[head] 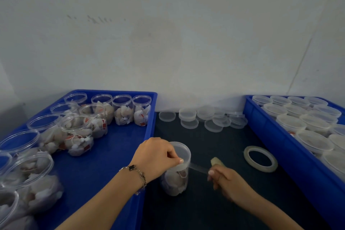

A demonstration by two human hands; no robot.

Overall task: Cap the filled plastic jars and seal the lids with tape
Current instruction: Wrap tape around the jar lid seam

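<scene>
Clear glossy plastic jar [175,183], smooth blue plastic tray [104,155], matt dark tabletop [214,211].

Left hand [156,155], right hand [224,179]: both gripping.

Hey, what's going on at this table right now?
A person is sealing a capped jar on the dark table. The left hand grips its lid, while the right hand pulls a strip of clear tape stretched from the lid's rim. The tape roll lies nearby. Open filled jars wait in the left blue tray; capped ones fill the right tray.
</scene>
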